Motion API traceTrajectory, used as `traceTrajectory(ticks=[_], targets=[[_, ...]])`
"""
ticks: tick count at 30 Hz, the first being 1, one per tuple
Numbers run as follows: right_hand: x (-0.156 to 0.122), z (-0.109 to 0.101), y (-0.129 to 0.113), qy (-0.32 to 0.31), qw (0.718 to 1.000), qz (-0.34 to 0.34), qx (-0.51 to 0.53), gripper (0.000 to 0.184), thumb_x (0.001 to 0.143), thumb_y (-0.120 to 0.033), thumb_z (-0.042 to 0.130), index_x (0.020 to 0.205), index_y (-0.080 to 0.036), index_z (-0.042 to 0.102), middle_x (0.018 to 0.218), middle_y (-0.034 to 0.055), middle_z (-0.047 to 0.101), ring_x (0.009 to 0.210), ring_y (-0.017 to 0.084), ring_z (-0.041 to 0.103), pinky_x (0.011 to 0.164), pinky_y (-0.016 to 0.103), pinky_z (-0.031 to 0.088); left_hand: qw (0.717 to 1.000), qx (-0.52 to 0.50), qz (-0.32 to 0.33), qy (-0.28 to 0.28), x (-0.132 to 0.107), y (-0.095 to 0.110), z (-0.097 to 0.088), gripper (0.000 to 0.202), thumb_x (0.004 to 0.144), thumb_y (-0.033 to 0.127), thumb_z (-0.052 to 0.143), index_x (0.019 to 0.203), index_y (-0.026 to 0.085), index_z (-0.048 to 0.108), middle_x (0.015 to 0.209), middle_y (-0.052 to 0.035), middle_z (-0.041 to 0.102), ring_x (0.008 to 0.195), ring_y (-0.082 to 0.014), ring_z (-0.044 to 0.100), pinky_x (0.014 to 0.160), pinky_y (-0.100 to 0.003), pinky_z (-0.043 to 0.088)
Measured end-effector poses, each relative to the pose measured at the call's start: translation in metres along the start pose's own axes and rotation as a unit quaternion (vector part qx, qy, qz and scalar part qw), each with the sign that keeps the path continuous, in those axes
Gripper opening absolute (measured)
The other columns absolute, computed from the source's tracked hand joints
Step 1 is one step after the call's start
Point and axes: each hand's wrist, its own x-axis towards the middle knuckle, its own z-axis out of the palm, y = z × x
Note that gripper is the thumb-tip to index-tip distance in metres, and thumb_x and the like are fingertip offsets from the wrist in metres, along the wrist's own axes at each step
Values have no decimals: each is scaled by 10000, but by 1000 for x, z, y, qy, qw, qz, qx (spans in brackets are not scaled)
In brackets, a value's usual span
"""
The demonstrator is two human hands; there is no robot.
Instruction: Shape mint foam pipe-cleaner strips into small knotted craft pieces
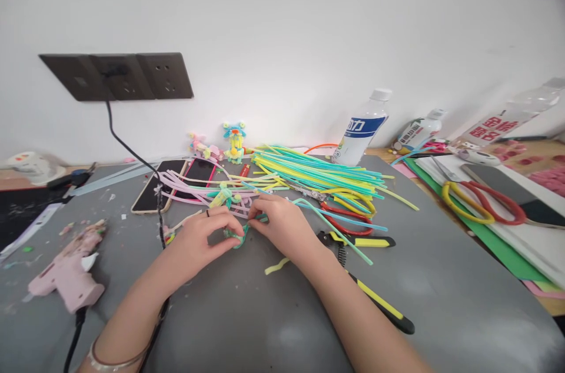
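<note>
My left hand (216,233) is closed, thumb and fingers pinching a small twisted green pipe cleaner piece (241,239) just above the grey mat. Close beside it, my right hand (274,221) pinches the other side of that piece; its fingertips partly hide it. Just behind the hands sits a yellow and green pipe cleaner figure (224,195). A large bundle of yellow and teal pipe cleaners (313,170) lies behind my right hand, and pink ones (185,189) spread out behind my left.
Yellow-handled pliers (379,302) lie right of my right forearm, near red-and-yellow scissors (348,214). A pink glue gun (70,273) rests at left; a black cord (161,220) crosses the mat. Phones (154,199), finished figures (235,143) and a bottle (362,129) stand or lie toward the wall.
</note>
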Motion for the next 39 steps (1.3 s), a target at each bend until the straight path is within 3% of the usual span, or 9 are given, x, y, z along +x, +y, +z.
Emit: traceTrajectory(ticks=[9, 19, 31, 39], targets=[[3, 14, 4, 21, 999, -40, 16, 138, 826, -71, 652, 784, -202, 667, 866, 6, 654, 781, 149, 599, 641, 240, 394, 999, -38, -36, 3, -1, 0, -1, 68, 872, 230, 627, 901, 239, 687, 927, 16, 697, 860, -159, 641, 771, -251, 456], [-1, -8, 13, -28, 994, -91, 58, 144, 833, -72, 663, 786, -198, 714, 817, 14, 693, 810, 174, 629, 749, 275, 435, 1000, -25, 4, 12, -3, -5, 1, 148, 879, 192, 602, 997, 239, 678, 1090, -42, 660, 1051, -207, 616, 909, -313, 452], [-1, 0, 15, -24, 995, -87, 32, 121, 858, -98, 643, 824, -210, 675, 876, 7, 696, 905, 191, 631, 901, 357, 365, 998, -17, 53, 30, -1, -1, 8, 170, 880, 94, 550, 888, 220, 664, 969, -29, 646, 894, -175, 630, 790, -281, 479], [-1, 5, 15, -14, 996, -91, 2, 133, 864, -114, 615, 841, -233, 670, 905, 6, 689, 949, 209, 602, 916, 387, 314, 999, -2, 28, 41, -2, 2, 9, 193, 870, 84, 550, 902, 226, 676, 976, -25, 653, 894, -181, 636, 774, -284, 485]])
